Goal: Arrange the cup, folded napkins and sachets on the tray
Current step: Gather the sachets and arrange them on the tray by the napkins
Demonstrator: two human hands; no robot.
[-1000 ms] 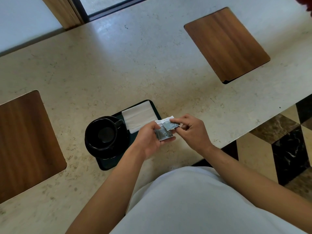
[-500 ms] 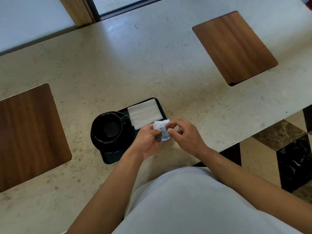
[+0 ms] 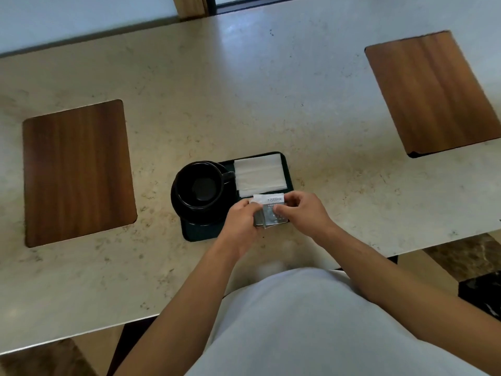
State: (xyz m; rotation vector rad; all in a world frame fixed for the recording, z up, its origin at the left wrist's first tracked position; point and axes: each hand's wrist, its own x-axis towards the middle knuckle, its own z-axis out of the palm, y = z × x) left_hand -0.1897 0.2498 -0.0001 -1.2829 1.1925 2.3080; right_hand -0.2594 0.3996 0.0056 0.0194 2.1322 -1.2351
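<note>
Over tray [image 3: 200,236], both hands pinch sachets [image 3: 268,213]

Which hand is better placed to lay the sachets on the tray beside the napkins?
Probably the right hand: it pinches the sachets over the tray's bare near-right corner, while the left hand lies towards the cup.
</note>
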